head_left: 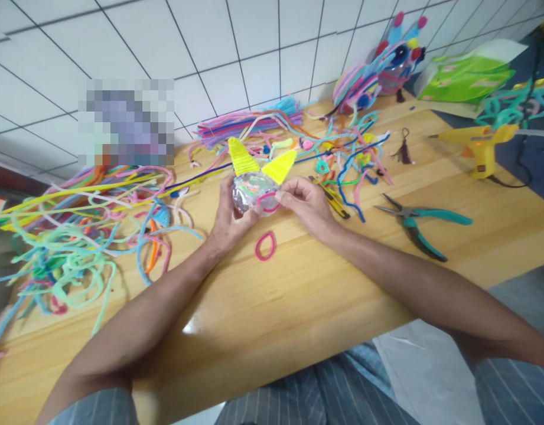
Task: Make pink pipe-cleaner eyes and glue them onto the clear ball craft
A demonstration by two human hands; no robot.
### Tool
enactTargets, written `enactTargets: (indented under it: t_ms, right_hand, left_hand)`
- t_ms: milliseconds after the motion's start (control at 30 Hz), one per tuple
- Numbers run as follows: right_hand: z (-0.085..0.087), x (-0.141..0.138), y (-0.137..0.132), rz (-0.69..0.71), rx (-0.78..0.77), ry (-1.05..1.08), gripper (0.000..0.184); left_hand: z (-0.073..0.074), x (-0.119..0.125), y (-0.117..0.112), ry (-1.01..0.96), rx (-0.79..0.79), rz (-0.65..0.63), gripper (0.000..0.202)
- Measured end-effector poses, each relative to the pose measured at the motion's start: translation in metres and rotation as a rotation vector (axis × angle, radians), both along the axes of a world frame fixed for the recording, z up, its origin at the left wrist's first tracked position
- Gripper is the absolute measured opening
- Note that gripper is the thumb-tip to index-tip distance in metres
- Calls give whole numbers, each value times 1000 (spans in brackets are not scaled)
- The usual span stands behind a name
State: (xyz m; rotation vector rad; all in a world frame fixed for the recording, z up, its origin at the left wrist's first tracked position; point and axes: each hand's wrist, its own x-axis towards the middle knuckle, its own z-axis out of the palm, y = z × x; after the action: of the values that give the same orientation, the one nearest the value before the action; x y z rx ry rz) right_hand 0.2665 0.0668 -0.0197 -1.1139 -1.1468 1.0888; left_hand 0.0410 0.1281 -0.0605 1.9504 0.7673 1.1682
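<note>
My left hand is wrapped round a clear plastic ball filled with coloured bits, which carries two yellow pipe-cleaner ears on top. My right hand pinches a pink pipe-cleaner ring against the front of the ball. A second pink ring lies loose on the wooden table just below my hands.
Heaps of coloured pipe cleaners cover the table's left and back. Teal-handled pliers lie to the right, with a yellow utility knife beside my right hand. A yellow glue gun stands far right. A finished pipe-cleaner figure sits by the tiled wall.
</note>
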Motion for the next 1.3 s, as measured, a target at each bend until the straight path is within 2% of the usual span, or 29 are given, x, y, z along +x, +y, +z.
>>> enactTargets:
  t_ms: [300,567,833,1300]
  right_hand:
    - [5,-1,-6,-36,29,-58,43]
    - [9,-4,-9,-64,48,-71,43]
    - [11,-4,-12,-75,68,-101,46]
    - [11,-4,-15,-86,67,-126,43]
  left_hand:
    - [2,2,-3,0,-3,-53,101]
    - [0,7,-6,-28,-17,8,109]
    - [4,13,-11,-55,-16,7,97]
    - [5,15,-15,-48,16,22,98]
